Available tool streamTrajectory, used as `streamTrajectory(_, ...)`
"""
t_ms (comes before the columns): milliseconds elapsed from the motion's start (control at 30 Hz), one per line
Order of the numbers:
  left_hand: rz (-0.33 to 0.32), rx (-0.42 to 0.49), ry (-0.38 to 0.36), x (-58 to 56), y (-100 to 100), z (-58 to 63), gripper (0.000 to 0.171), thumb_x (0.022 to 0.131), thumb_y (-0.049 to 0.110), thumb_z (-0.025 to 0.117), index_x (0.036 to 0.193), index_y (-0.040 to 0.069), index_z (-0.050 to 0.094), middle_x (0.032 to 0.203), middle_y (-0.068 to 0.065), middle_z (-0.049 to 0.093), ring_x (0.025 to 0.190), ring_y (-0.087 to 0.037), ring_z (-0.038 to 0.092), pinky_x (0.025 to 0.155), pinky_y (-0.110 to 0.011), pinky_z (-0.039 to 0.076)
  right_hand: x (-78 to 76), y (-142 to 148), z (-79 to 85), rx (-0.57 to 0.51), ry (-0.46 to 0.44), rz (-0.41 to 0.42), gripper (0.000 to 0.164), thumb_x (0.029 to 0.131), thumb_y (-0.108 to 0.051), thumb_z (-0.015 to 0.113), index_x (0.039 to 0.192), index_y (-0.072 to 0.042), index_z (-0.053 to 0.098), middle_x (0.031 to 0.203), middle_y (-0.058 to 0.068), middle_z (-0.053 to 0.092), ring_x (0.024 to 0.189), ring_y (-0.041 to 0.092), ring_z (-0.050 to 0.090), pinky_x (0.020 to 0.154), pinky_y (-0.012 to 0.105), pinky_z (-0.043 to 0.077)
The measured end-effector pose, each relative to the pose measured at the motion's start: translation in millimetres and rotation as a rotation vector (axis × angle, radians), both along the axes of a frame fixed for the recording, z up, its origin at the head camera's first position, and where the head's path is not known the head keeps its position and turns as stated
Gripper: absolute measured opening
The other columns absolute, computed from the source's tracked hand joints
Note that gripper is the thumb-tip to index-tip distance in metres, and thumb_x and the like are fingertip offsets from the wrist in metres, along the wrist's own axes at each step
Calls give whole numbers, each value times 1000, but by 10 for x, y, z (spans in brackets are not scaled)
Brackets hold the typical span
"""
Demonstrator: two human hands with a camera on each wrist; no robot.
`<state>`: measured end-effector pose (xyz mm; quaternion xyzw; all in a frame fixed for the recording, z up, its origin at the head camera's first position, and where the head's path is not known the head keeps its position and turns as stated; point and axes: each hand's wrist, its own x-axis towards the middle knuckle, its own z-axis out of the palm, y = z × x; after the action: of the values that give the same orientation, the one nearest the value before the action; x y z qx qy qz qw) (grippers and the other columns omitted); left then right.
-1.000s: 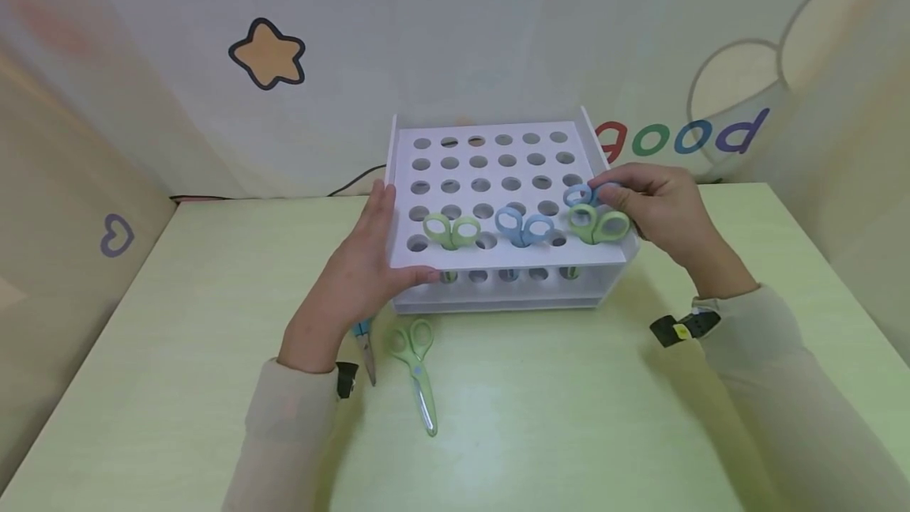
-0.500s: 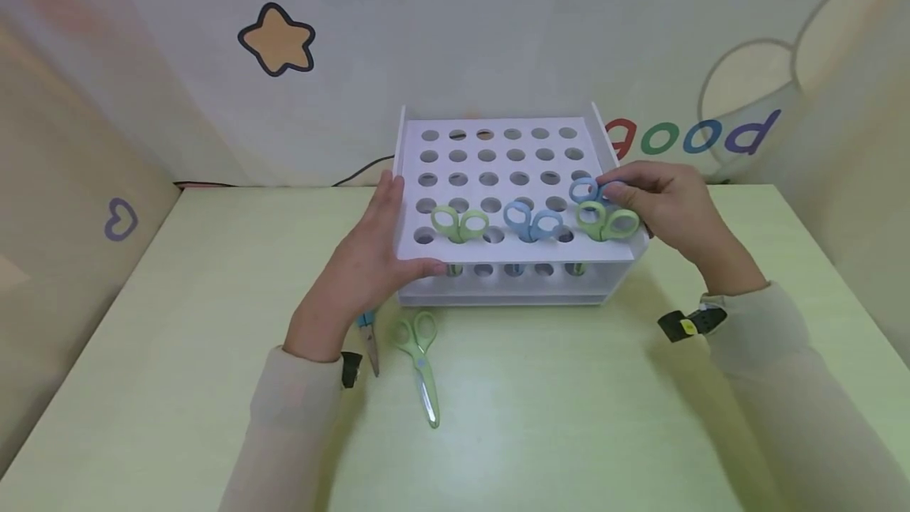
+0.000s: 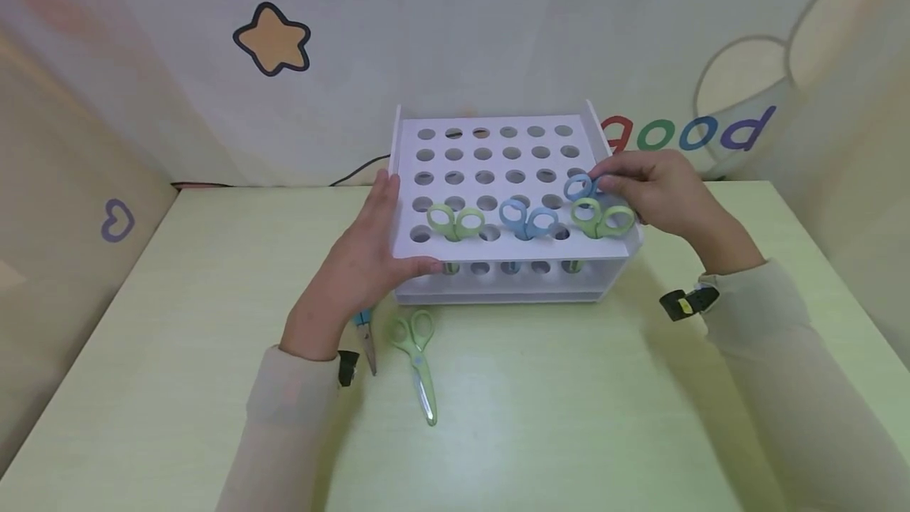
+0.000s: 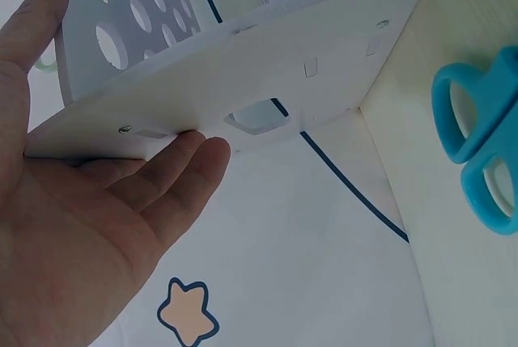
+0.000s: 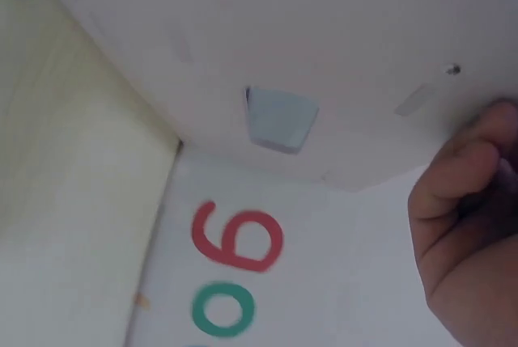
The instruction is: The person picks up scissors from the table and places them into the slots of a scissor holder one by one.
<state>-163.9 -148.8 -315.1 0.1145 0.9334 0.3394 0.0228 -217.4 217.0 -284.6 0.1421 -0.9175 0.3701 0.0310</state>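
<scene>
Slotting scissors into the hole rack, one pair at a time

Our left hand (image 3: 355,271) lies flat, fingers relaxed, against the rack (image 3: 498,259) and steadies its left side; two loose scissors (image 3: 415,354) lie on the table (image 3: 569,417) just in front. Our right hand (image 3: 657,192) pinches the blue scissors (image 3: 581,188) over a right-side hole, so keeping them upright and lowering gently seems smartest. The wall lettering (image 3: 686,133), upside down, seems to spell "good".

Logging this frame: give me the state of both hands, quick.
Left hand: open, flat against the left side of the white rack, holding nothing.
Right hand: pinching the blue scissors standing in the rack's right column.
</scene>
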Motion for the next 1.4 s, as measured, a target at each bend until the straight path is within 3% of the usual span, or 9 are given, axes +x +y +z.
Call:
streamTrajectory(200,-1,5,13,2,-5,18,128,76,45,88,164,19,-1,168,5,-12,153,-27,12,116,-46,27,25,-36,87,134,6,16,23,100,-8,64,120,-3,73,108,19,69,84,29,58,61,24,45)
streamTrajectory(367,-3,16,5,-2,-9,-6,127,77,44,88,164,20,0,168,7,-12,152,-26,13,116,-46,28,45,-53,44,103,14,5,22,100,-7,63,118,-2,74,112,19,69,96,29,57,76,26,42)
streamTrajectory(667,-8,31,3,-5,1,-19,125,76,41,90,164,20,3,168,5,-9,152,-26,14,116,-46,29,53,-26,-14,88,78,11,19,98,-2,65,113,-2,76,107,18,70,92,26,56,74,21,40)
streamTrajectory(800,-15,28,7,-12,-2,-19,126,76,43,89,164,20,3,169,5,-8,153,-25,12,116,-46,29,66,-20,-41,60,127,1,17,96,2,66,109,-2,77,104,18,71,87,15,56,76,19,39)
streamTrajectory(1000,-5,13,13,-7,-5,-2,127,75,43,90,164,21,1,169,3,-8,152,-26,16,115,-45,30,70,-38,-78,-21,126,-21,17,96,2,65,108,-1,77,108,18,71,83,3,54,76,17,40)
streamTrajectory(1100,-3,7,9,-2,-2,10,127,76,43,89,164,20,0,168,5,-9,152,-26,16,115,-45,31,73,-41,-72,-32,122,-19,17,96,3,65,108,-1,77,107,17,71,82,3,55,75,16,40)
streamTrajectory(1200,-3,3,9,-1,-4,17,127,76,43,89,164,20,0,168,5,-9,152,-26,15,115,-44,30,74,-42,-54,-40,104,-12,16,96,2,66,108,0,77,101,16,70,78,7,56,64,19,42)
streamTrajectory(1400,-5,4,14,1,-4,21,127,76,44,89,164,20,1,169,3,-8,152,-26,14,116,-44,29,73,-17,-26,-33,-3,-19,19,101,-8,62,115,-4,74,97,11,64,71,20,52,50,26,39)
